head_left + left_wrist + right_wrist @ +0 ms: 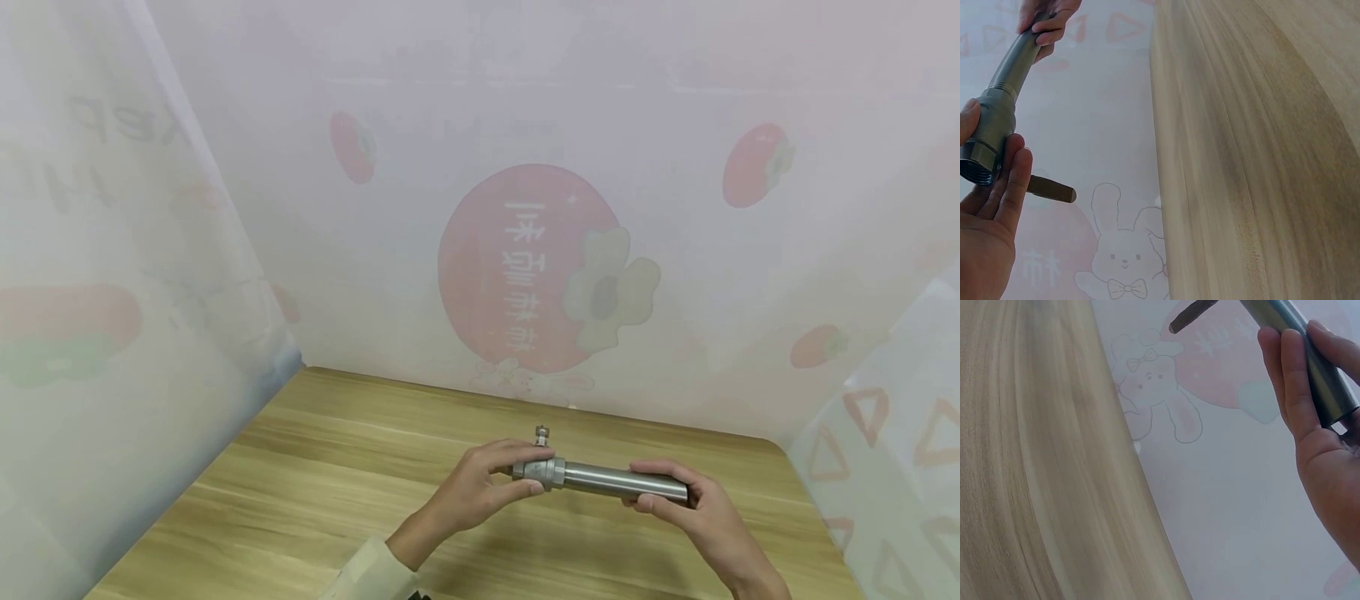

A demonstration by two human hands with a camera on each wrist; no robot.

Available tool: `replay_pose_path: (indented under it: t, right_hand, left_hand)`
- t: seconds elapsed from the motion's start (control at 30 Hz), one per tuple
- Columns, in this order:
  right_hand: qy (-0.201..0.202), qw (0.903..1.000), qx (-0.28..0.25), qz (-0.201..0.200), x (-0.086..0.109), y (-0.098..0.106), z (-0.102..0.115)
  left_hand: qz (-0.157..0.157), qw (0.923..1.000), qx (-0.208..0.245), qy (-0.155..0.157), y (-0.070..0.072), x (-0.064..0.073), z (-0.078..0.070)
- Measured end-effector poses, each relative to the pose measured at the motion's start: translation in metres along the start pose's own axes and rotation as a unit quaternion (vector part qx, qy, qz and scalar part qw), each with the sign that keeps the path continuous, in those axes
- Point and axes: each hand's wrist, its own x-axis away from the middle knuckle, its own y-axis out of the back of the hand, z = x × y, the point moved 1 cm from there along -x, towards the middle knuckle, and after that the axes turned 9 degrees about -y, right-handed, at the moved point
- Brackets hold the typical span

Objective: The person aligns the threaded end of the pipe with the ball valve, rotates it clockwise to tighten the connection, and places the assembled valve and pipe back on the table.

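Left hand (476, 493) pinches the metal valve (540, 474) between thumb and fingers. Right hand (705, 512) grips the steel pipe (600, 479) near its free end; other end joins the valve. Small handle (542, 432) sticks out from the valve, away from the person. Assembly held over wood-grain table (262, 492). Printed curtain (390, 267) behind.

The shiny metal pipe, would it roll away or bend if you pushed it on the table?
The pipe looks round and smooth, so it might start to roll. But the metal fitting at its end has a bar sticking out, which would probably stop it soon. It's likely stiff, since it looks like metal and shows no sag.
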Motion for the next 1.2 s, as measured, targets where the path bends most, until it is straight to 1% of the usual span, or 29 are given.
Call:
replay_pose_path:
  t: [0.2, 0.43, 0.5, 0.73, 1.07, 1.2]
  right_hand:
    - [0.002, 1.0, -0.003, -0.001, -0.0003, -0.0004, 0.0003]
    - [0.001, 1.0, 0.0, -0.008, -0.0002, -0.0004, 0.0003]
    - [-0.002, 0.9999, 0.001, -0.01, -0.0003, -0.0005, 0.0006]
    - [-0.009, 0.9995, 0.012, -0.027, -0.0008, -0.0007, 0.0006]
    - [-0.014, 0.9991, 0.014, -0.037, -0.0002, -0.0021, 0.0017]
    - [-0.008, 0.9994, 0.016, -0.03, 0.0002, -0.0027, 0.0026]
  left_hand:
    - [0.001, 1.0, 0.001, -0.004, 0.0003, -0.0006, -0.0012]
    - [0.009, 0.9996, 0.006, 0.024, 0.001, -0.0006, -0.002]
    - [0.01, 0.9997, 0.005, 0.023, 0.0012, -0.0006, -0.0023]
    - [0.008, 0.9999, -0.007, 0.002, 0.0021, -0.0009, -0.0023]
    - [0.007, 0.9999, -0.007, 0.004, 0.0028, -0.0008, -0.0024]
    - [0.006, 1.0, -0.006, 0.005, 0.0028, -0.0003, -0.0024]
